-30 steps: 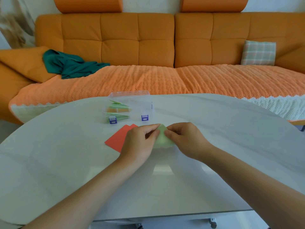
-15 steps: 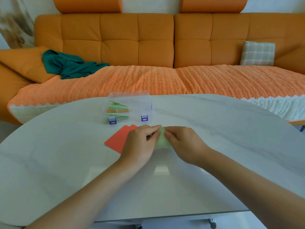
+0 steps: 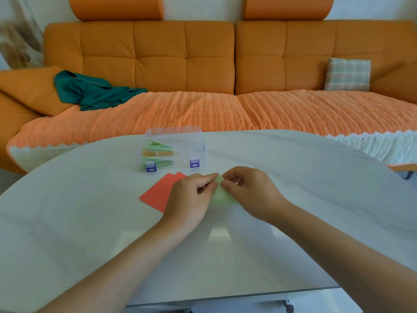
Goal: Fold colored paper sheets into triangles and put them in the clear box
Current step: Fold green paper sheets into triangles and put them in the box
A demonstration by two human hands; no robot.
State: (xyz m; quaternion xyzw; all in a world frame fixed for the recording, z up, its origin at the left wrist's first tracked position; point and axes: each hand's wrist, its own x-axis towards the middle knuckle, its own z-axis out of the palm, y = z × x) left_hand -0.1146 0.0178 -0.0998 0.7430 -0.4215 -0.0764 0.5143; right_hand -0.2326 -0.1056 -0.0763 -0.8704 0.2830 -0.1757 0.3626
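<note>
We face an orange sofa (image 3: 203,64) under a ribbed orange throw, with a teal cloth (image 3: 90,93) bunched at its left end and a plaid cushion (image 3: 347,74) at its right. In front of it lies a pale, glossy table (image 3: 90,222) with a rounded edge. Our left hand (image 3: 189,199) and right hand (image 3: 250,195) meet near the table's middle, fingers curled. Thumb and forefinger of each pinch the far tip of the green paper (image 3: 220,196), which rests on the table between and partly under both hands. Red sheets (image 3: 158,193) lie flat just left, their right edge tucked beneath the left hand. Beyond them stands the clear box (image 3: 176,138), lid closed, holding folded green triangles (image 3: 158,146) in its left part. A pale mark on each of its two purple latches (image 3: 151,167) is too small to read.
</note>
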